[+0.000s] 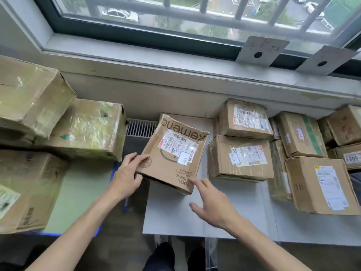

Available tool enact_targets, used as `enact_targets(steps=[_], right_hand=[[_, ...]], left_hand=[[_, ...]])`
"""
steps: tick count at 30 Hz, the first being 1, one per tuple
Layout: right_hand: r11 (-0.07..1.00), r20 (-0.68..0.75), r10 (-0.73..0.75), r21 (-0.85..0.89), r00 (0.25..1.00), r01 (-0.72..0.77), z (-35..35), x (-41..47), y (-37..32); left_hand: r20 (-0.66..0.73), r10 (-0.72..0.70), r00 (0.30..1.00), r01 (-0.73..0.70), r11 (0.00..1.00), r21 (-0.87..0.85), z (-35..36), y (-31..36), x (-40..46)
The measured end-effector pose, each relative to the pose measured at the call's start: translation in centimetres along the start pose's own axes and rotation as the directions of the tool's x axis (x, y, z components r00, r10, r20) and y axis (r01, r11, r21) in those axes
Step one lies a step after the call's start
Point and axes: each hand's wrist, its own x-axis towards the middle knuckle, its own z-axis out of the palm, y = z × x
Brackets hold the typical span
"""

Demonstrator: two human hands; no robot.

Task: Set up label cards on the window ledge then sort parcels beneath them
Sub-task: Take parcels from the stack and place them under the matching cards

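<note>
A flat brown cardboard parcel (173,153) with a white shipping label lies tilted at the left edge of the white table (175,216). My left hand (127,173) grips its near left corner, thumb on top. My right hand (213,202) hovers by the near right corner with fingers spread, the index fingertip touching the parcel's edge. Two grey label cards stand on the window ledge (136,59) against the window frame at the upper right: one with writing (261,50), another (326,60) to its right. Several labelled parcels (242,157) sit beneath them.
Large taped cardboard boxes (86,130) are stacked at the left on a green surface (78,194). A floor vent (140,128) shows in the gap between the stacks. A pen (126,204) lies at the green surface's right edge. My feet stand below the table.
</note>
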Motion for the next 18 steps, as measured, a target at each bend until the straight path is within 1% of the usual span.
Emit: enact_targets(steps=[1, 3, 4, 6, 8, 9, 11, 13, 15, 18], right_hand=[[0.997, -0.023, -0.027, -0.066, 0.999, 0.026, -1.3, 1.0, 0.4], [0.995, -0.074, -0.057, -0.087, 0.996, 0.051, -4.5, 3.8, 1.7], [0.993, -0.105, -0.058, -0.104, 0.993, 0.047, -6.3, 5.5, 2.3], [0.981, -0.156, -0.045, -0.195, 0.987, 0.014, -9.1, 8.7, 3.1], [0.959, -0.126, -0.05, -0.282, 0.991, 0.013, -10.6, 11.0, 2.7], [0.94, -0.083, -0.074, -0.34, 0.994, 0.041, -10.9, 12.0, 2.2], [0.865, 0.028, -0.116, -0.489, 0.993, 0.115, -10.7, 13.5, 1.3], [0.808, 0.12, -0.108, -0.567, 0.987, 0.158, -10.1, 14.7, 0.7], [0.818, 0.157, -0.075, -0.555, 0.985, 0.151, -9.4, 15.4, 0.4], [0.829, 0.128, -0.097, -0.538, 0.987, 0.151, -8.8, 15.2, -0.2]], left_hand=[[-0.005, -0.012, 1.0, 0.012, 1.0, 0.007, -0.5, 0.1, 0.4], [-0.028, -0.029, 0.999, 0.029, 1.0, 0.005, -1.4, 0.5, 1.1], [-0.066, -0.039, 0.997, 0.039, 0.999, -0.005, -1.7, 0.7, 1.2], [-0.186, -0.073, 0.98, 0.063, 0.996, -0.059, -1.8, 1.0, 0.6], [-0.276, -0.121, 0.954, 0.081, 0.985, -0.151, -0.6, 1.6, -1.3], [-0.282, -0.134, 0.95, 0.086, 0.981, -0.176, 0.5, 2.0, -2.7], [-0.206, -0.131, 0.97, 0.096, 0.981, -0.171, 3.1, 2.8, -5.9], [-0.077, -0.11, 0.991, 0.096, 0.98, -0.172, 5.2, 3.4, -8.6], [-0.017, -0.099, 0.995, 0.094, 0.978, -0.187, 6.4, 4.0, -9.6], [-0.03, -0.085, 0.996, 0.076, 0.971, -0.227, 7.0, 5.3, -8.8]])
